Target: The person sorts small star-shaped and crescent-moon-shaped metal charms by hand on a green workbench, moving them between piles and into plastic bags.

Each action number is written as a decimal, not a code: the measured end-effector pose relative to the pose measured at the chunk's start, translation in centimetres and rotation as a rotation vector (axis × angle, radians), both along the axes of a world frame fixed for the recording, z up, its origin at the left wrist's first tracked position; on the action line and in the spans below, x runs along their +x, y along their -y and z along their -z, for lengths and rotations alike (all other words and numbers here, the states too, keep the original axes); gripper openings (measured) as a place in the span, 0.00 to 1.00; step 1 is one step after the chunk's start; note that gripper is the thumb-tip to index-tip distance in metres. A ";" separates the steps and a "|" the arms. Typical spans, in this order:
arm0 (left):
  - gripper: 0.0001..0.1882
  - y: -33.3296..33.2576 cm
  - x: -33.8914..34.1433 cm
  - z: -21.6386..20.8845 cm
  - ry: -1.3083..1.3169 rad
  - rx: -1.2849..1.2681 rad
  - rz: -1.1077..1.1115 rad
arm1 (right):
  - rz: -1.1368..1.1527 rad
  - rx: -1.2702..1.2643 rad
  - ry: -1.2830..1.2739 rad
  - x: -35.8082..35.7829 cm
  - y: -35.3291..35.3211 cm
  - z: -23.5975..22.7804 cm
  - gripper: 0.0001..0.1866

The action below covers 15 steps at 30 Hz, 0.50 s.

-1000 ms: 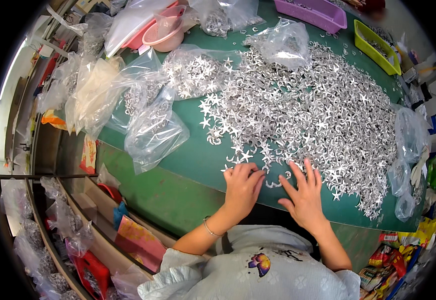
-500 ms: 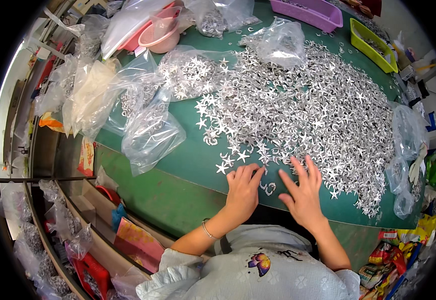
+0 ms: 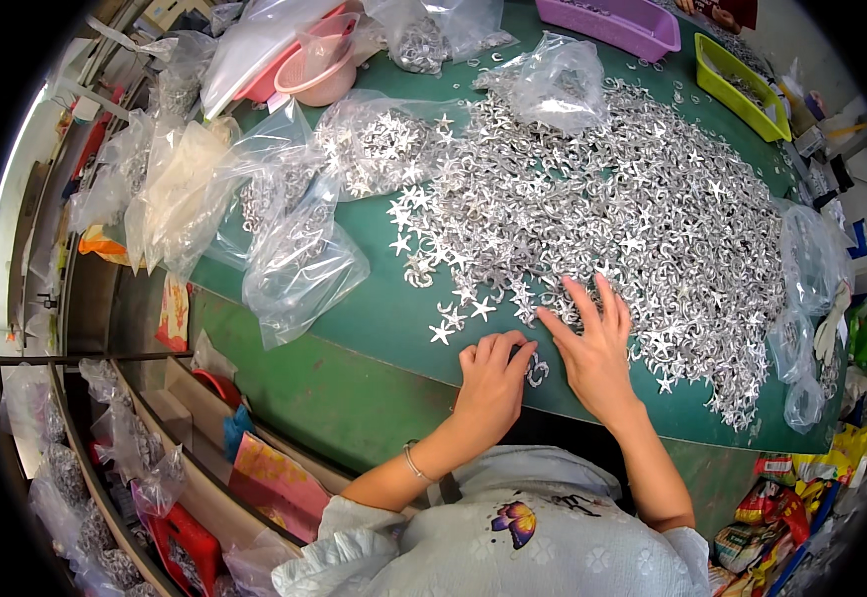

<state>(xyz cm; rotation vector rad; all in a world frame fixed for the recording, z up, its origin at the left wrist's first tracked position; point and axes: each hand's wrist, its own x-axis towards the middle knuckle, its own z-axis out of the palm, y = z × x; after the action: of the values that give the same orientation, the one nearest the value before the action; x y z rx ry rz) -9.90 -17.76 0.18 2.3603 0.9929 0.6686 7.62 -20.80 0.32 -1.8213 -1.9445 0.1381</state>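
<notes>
While the right hand (image 3: 597, 353) is resting wide at a silver metal star heap (image 3: 622, 209) | left hand (image 3: 491, 386) is sitting curled by a curved silver piece (image 3: 540, 372), hold unclear | heap is lying on green tabletop (image 3: 384, 303)

Small-parts workshop: a broad green worktable (image 3: 393, 330) carried a heap of silvery star- and crescent-shaped pieces (image 3: 642, 229) mid-frame; clear plastic bags (image 3: 304, 289) of pieces sat left of it; bagged parts (image 3: 65, 473) lined brown compartmented shelving (image 3: 222, 496), lower left.

Small silvery stars and crescents (image 3: 672, 219) heaped loose on green tabletop (image 3: 384, 313); curved bit (image 3: 543, 370) apart from heap, near edge.
</notes>
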 end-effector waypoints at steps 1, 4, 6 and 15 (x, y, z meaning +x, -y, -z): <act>0.20 0.0 -0.2 0.2 -0.005 -0.010 0.016 | 0.001 -0.015 0.031 0.0 0.1 -0.2 0.19; 0.19 0.2 -0.4 0.1 0.023 -0.054 0.019 | 0.012 -0.028 0.053 -0.1 0.7 -0.2 0.19; 0.18 0.2 -0.2 0.0 0.052 -0.063 0.020 | 0.057 0.014 -0.012 0.0 1.4 -0.2 0.19; 0.12 0.1 0.6 0.4 0.113 -0.043 0.019 | 0.007 -0.037 -0.085 0.0 3.8 -1.1 0.12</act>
<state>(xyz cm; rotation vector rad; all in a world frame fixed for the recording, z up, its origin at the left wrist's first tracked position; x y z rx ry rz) -9.25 -17.90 -0.27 2.2654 0.9251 0.7575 7.66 -24.57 1.46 -1.8154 -1.8888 0.2460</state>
